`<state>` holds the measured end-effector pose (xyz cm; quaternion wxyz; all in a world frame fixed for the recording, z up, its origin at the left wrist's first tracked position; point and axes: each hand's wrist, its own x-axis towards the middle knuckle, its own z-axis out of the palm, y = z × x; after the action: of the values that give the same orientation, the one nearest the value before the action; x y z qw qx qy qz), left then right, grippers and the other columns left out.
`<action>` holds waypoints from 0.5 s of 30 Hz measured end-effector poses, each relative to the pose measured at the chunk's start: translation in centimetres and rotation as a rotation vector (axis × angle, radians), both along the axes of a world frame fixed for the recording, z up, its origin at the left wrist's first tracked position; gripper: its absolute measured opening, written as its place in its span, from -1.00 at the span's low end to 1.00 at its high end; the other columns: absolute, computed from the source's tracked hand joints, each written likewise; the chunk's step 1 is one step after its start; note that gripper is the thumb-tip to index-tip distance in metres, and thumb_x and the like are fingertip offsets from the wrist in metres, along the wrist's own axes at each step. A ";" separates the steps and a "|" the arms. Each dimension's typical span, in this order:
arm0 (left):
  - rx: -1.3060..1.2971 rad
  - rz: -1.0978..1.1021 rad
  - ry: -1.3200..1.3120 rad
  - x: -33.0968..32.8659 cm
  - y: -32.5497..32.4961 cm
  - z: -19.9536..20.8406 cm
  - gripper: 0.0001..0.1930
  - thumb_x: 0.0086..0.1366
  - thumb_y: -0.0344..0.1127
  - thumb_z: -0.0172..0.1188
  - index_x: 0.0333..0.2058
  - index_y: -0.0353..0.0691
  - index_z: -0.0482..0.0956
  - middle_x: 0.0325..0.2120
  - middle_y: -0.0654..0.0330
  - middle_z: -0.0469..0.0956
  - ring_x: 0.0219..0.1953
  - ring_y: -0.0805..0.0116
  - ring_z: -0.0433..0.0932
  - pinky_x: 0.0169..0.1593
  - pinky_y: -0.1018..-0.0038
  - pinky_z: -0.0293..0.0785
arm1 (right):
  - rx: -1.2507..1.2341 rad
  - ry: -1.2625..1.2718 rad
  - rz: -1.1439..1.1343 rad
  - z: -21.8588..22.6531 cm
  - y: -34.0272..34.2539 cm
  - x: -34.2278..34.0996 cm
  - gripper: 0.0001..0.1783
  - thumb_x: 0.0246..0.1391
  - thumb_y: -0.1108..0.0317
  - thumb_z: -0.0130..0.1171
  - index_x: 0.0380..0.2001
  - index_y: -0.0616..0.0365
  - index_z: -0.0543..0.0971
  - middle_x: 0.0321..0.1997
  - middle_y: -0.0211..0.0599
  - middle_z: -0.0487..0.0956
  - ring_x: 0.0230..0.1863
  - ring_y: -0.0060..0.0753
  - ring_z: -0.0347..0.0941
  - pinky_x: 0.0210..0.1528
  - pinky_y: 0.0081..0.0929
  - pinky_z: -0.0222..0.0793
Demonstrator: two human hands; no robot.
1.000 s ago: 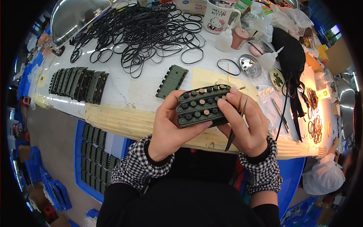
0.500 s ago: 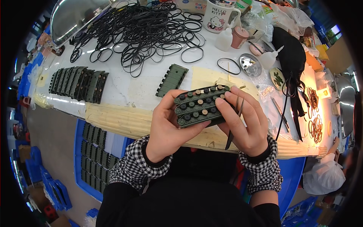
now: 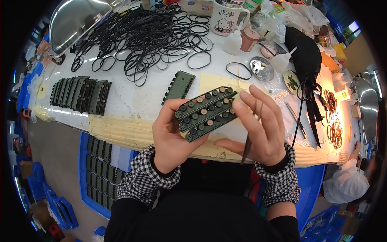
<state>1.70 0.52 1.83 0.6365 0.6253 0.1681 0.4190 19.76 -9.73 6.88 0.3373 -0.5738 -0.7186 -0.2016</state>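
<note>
My left hand (image 3: 171, 139) grips one end of a small fanned stack of dark green toy-tank track pieces (image 3: 207, 111), set with rows of black, green and tan wheels. Dark tweezers (image 3: 245, 150) point downward from my right hand (image 3: 264, 135), tucked among its curled fingers. The fingertips of that hand are at the right end of the stack; its thumb stretches below, apart from the pieces. Just behind the stack, a green ridged track piece (image 3: 179, 86) lies on the table. A leaning row of similar pieces (image 3: 80, 94) stands at the left.
Black rubber bands (image 3: 141, 40) lie tangled at the back, with a single loop (image 3: 238, 71) nearer. A white mug (image 3: 227, 18), squeeze bottle (image 3: 232, 42) and round metal dish (image 3: 262, 68) stand to the right. Below the table edge, a blue tray (image 3: 84, 173) holds more green pieces.
The stack has tilted, its right end rising, and its pieces have fanned apart. My right thumb has come off it and opened downward. The view has shifted slightly.
</note>
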 end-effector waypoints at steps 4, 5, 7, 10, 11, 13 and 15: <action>0.180 0.045 -0.015 -0.3 1.2 -0.2 -0.39 0.00 -0.67 0.35 0.05 -0.40 0.31 0.08 -0.05 0.45 0.10 0.28 0.52 0.17 0.39 0.47 | 0.129 0.188 -0.102 0.3 -0.5 1.7 -0.73 0.04 0.45 0.29 -0.15 0.23 0.63 -0.20 -0.10 0.59 -0.12 -0.12 0.56 -0.12 -0.35 0.50; 0.217 0.053 -0.011 -0.5 1.4 -0.2 -0.39 0.01 -0.65 0.36 0.05 -0.41 0.30 0.12 -0.12 0.42 0.13 0.21 0.50 0.20 0.35 0.46 | 0.150 0.229 -0.147 0.3 -0.5 2.3 -0.75 0.04 0.47 0.29 -0.17 0.23 0.63 -0.23 -0.10 0.59 -0.17 -0.13 0.56 -0.16 -0.38 0.48; 0.216 0.065 -0.025 -0.4 1.5 -0.4 -0.40 0.01 -0.64 0.37 0.04 -0.41 0.31 0.14 -0.17 0.40 0.13 0.18 0.50 0.20 0.34 0.46 | 0.125 0.313 -0.280 0.1 -0.3 3.1 -0.80 0.04 0.52 0.28 -0.21 0.23 0.63 -0.30 -0.12 0.60 -0.27 -0.17 0.54 -0.25 -0.44 0.43; 0.230 0.065 -0.007 -0.3 1.6 -0.5 -0.41 0.02 -0.62 0.38 0.03 -0.42 0.31 0.15 -0.22 0.39 0.15 0.14 0.49 0.21 0.32 0.45 | -0.046 0.368 -0.371 -0.8 0.0 3.9 -0.80 0.01 0.53 0.32 -0.24 0.23 0.63 -0.37 -0.17 0.60 -0.35 -0.19 0.51 -0.30 -0.44 0.38; 0.238 0.061 0.005 -0.3 1.6 -0.5 -0.41 0.02 -0.62 0.38 0.02 -0.42 0.31 0.15 -0.23 0.39 0.16 0.13 0.48 0.21 0.31 0.44 | -0.051 0.359 -0.325 -1.1 0.2 4.1 -0.81 0.01 0.52 0.32 -0.25 0.24 0.63 -0.40 -0.19 0.60 -0.38 -0.22 0.50 -0.32 -0.43 0.37; 0.259 0.046 0.005 -0.3 1.8 -0.6 -0.41 0.03 -0.61 0.38 0.02 -0.42 0.30 0.14 -0.23 0.39 0.17 0.13 0.47 0.22 0.30 0.42 | -0.068 0.388 -0.258 -1.6 0.6 4.2 -0.81 0.00 0.51 0.34 -0.26 0.24 0.63 -0.41 -0.18 0.59 -0.40 -0.23 0.48 -0.32 -0.40 0.37; 0.247 0.030 0.002 -0.2 1.9 -0.8 -0.41 0.03 -0.61 0.39 0.03 -0.42 0.30 0.14 -0.23 0.40 0.18 0.12 0.46 0.23 0.29 0.41 | -0.061 0.408 -0.212 -1.9 1.1 4.2 -0.83 -0.02 0.50 0.36 -0.31 0.24 0.62 -0.42 -0.19 0.59 -0.43 -0.26 0.44 -0.34 -0.37 0.35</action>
<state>1.47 2.38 1.02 0.5480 0.6969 0.1254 0.4454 23.99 -8.63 4.98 0.4348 -0.6849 -0.5771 -0.0938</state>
